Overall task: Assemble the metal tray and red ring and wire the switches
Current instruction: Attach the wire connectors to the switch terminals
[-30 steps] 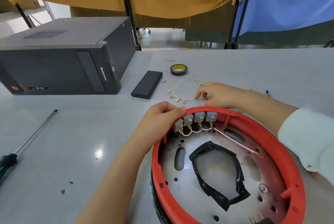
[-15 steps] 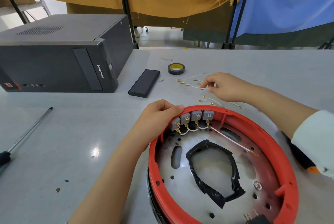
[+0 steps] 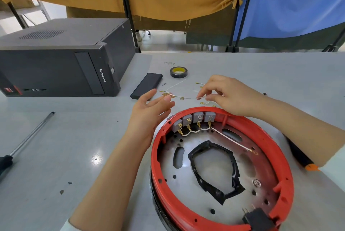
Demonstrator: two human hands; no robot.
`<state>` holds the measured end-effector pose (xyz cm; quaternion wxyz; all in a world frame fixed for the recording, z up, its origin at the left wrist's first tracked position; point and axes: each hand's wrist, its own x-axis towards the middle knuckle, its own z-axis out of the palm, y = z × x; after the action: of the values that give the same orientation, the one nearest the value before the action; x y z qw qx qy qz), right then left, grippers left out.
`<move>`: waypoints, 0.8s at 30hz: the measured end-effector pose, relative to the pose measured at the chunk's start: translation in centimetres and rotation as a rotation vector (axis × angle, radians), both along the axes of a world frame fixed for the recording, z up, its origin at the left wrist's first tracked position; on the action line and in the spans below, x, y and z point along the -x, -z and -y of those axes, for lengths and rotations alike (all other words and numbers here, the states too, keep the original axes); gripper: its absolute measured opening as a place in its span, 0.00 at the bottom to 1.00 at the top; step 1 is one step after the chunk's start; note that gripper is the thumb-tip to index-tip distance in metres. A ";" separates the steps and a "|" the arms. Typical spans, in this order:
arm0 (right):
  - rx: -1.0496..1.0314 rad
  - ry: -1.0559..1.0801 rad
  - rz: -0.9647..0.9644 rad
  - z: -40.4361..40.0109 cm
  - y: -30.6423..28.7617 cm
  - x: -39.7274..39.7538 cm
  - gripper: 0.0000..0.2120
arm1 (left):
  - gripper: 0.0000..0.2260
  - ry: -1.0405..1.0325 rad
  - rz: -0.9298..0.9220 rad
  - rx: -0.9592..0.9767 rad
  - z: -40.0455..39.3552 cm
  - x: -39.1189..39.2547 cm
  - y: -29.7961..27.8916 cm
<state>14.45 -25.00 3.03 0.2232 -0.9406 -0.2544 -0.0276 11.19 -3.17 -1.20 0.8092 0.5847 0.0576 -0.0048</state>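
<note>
Grey table (image 3: 56,146) holds a black computer box (image 3: 56,59) and tape roll (image 3: 178,72) behind the red ring (image 3: 287,178), while the right hand (image 3: 229,96) pinches a white wire (image 3: 188,97) and the left hand (image 3: 151,111) opens beside it.
</note>
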 end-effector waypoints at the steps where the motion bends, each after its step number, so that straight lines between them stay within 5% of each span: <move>1: -0.001 -0.004 0.017 0.0 -0.2 0.3 0.12 | 0.24 -0.003 0.013 0.020 -0.1 0.0 0.1; 12: -0.015 -0.023 0.084 0.2 -1.0 2.4 0.08 | 0.12 0.046 0.074 0.153 -0.2 0.0 -0.5; 20: -0.284 0.191 0.264 -0.7 -2.0 1.6 0.04 | 0.10 -0.046 0.068 0.185 -0.5 0.1 -0.9; 24: -0.396 0.345 0.066 -0.3 -1.5 1.0 0.14 | 0.11 -0.050 0.074 0.199 -0.7 0.1 -1.1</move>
<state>13.47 -24.69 4.57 0.3863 -0.9067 -0.0871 -0.1454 11.05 -2.48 -0.10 0.8648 0.4994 0.0416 0.0311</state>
